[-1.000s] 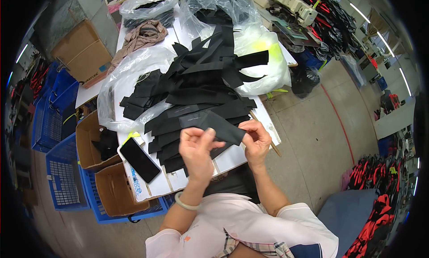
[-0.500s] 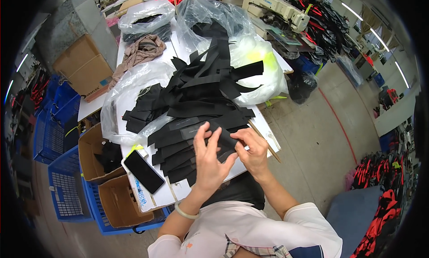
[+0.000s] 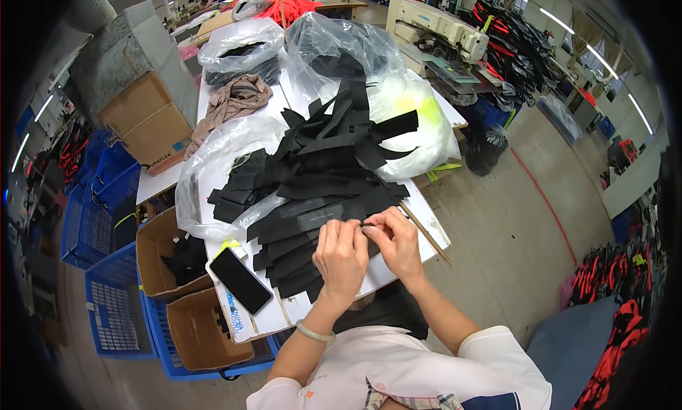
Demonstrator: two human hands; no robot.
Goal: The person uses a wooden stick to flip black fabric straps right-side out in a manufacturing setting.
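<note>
Black fabric strips [image 3: 312, 232] lie in overlapping rows on the white table before me, with a looser heap of black strips [image 3: 334, 140] behind them. Over the near rows, my left hand [image 3: 341, 259] and my right hand [image 3: 399, 245] almost meet. Both have their fingers closed in a pinch on a black strip [image 3: 367, 226], of which only a small dark edge shows between the fingertips. A paler grey patch [image 3: 321, 218] is visible on the strip just beyond my left hand.
A phone [image 3: 241, 280] lies at the table's left edge, above cardboard boxes [image 3: 206, 332] and blue crates [image 3: 117, 303]. A thin wooden stick [image 3: 426, 232] runs along the right edge. Plastic bags [image 3: 412, 126] and a checked cloth [image 3: 231, 104] sit farther back; a sewing machine [image 3: 437, 26] stands behind.
My left hand's fingers, spread half a second ago, have closed and come up against the right hand's. The strip, earlier showing as a wider piece between them, is now mostly hidden.
</note>
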